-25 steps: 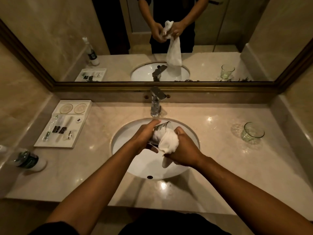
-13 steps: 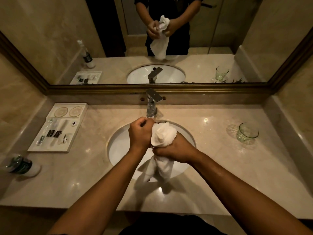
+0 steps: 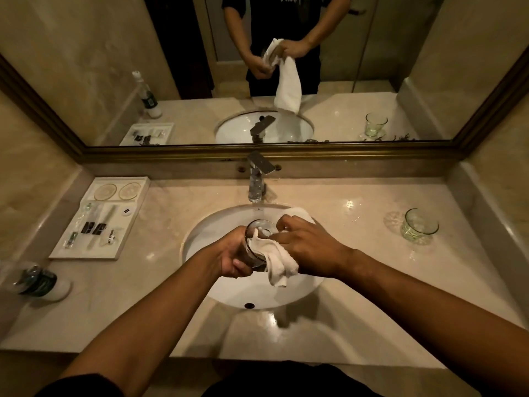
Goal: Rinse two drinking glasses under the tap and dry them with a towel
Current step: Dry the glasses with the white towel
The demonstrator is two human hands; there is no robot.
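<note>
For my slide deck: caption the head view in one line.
Over the sink, left hand grips a glass while right hand works a white towel into it.

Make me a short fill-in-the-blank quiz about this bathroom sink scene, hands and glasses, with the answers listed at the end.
1. The left hand grips a clear drinking glass above the white oval ____.
2. The right hand pushes a white cloth ____ into that glass.
3. A second clear glass stands on the beige marble counter, on the ____ side of the basin.
4. The chrome tap shows ____ running water.

Missing words: basin; towel; right; no
</note>
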